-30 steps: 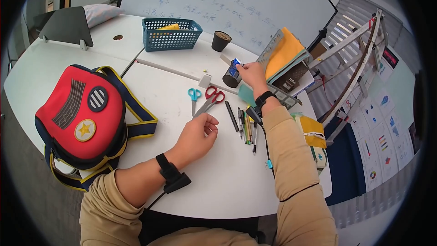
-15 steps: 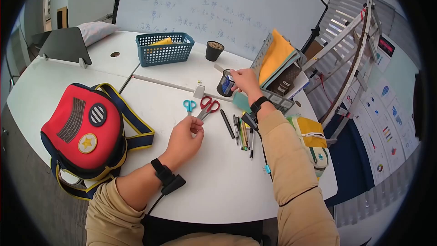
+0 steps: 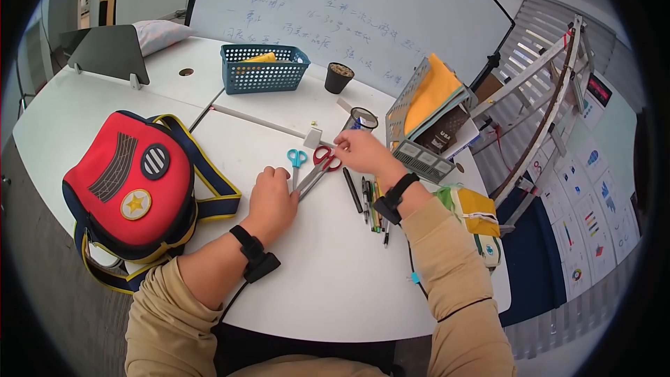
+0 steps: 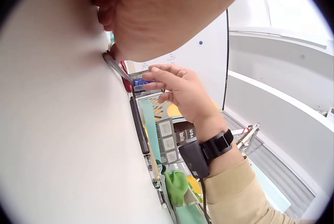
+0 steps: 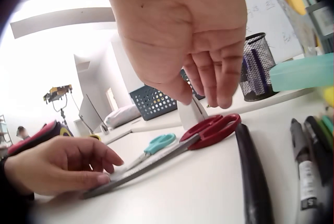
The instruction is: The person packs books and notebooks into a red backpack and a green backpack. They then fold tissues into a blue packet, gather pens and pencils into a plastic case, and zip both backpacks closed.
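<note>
Red-handled scissors (image 5: 211, 132) lie on the table, blades toward me, with smaller teal-handled scissors (image 3: 297, 158) beside them. My left hand (image 3: 272, 199) rests low at the blades. Its thumb is right at the tip of the red pair, the fingers loosely bent. Over the red handles hovers my right hand (image 3: 368, 152), fingers pointing down with nothing between them. A black mesh pen cup (image 5: 258, 59) stands just beyond it, with blue items inside. Right of the scissors lie a black marker (image 3: 352, 190) and several pens (image 3: 377, 209).
At the left sits a red backpack (image 3: 143, 181). A blue basket (image 3: 265, 80) and a small black pot (image 3: 339, 78) stand at the back. A grey file holder (image 3: 423, 157) with folders and a yellow-white pouch (image 3: 478, 216) are on the right.
My right hand has left the blue item in the mesh cup and come down to the red handles. The left hand has shifted left and lowered beside the blades.
</note>
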### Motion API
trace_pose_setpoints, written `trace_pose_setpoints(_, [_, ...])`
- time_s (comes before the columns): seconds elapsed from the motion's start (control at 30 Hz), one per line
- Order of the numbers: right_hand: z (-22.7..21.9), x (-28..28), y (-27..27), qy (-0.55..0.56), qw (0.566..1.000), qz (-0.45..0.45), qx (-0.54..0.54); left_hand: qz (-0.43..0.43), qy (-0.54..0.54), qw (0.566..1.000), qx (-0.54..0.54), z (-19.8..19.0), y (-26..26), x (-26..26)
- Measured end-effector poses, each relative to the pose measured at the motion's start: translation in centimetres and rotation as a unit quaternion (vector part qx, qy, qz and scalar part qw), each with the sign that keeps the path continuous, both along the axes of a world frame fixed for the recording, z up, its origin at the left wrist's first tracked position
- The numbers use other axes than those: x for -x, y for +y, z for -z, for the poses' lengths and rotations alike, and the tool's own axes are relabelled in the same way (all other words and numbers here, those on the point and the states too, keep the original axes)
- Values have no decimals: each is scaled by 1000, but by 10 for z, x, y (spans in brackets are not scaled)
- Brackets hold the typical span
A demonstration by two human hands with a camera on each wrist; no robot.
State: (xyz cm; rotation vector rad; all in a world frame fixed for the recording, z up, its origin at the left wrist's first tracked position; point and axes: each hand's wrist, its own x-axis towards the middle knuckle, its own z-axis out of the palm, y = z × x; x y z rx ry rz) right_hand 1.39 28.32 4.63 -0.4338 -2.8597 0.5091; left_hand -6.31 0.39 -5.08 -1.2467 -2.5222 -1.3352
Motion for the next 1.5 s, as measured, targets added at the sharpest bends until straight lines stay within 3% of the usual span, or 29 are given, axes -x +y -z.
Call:
trace_pose_setpoints(0.07, [17, 4, -4, -63, 996, 31, -55, 4, 0, 1000, 15, -2, -1, 1])
trace_pose_setpoints(0.27, [33, 23, -13, -96, 990, 106, -8, 6, 50, 998, 22, -1, 0, 2])
trace_pose_setpoints(0.37, [52, 31, 2, -82, 987, 96, 97, -2, 66, 998, 25, -1, 4, 2])
trace_pose_setpoints(0.67, [50, 38, -14, -72, 974, 50, 209, -33, 88, 995, 23, 15, 12, 6])
trace_pose_setpoints(0.87, [40, 49, -36, -2, 997, -74, -12, -86, 171, 971, 143, 13, 12, 3])
trace_pose_setpoints(0.97, [46, 64, -48, 62, 979, -191, -35, -99, 189, 968, 135, 14, 10, 3])
trace_pose_setpoints(1.0, [49, 68, -52, 37, 978, -199, -60, -99, 192, 966, 139, 15, 8, 1])
trace_pose_setpoints(1.1, [72, 82, -52, -20, 973, -170, -153, -97, 206, 965, 131, 10, 3, 0])
trace_pose_setpoints(1.27, [45, 89, -67, -126, 966, -126, -189, -33, 194, 975, 108, 16, 3, 15])
trace_pose_setpoints(1.33, [34, 84, -70, -138, 969, -108, -177, -50, 194, 972, 124, 17, 3, 15])
trace_pose_setpoints(1.5, [28, 71, -63, -14, 990, -121, -76, -60, 198, 966, 158, 17, 5, 14])
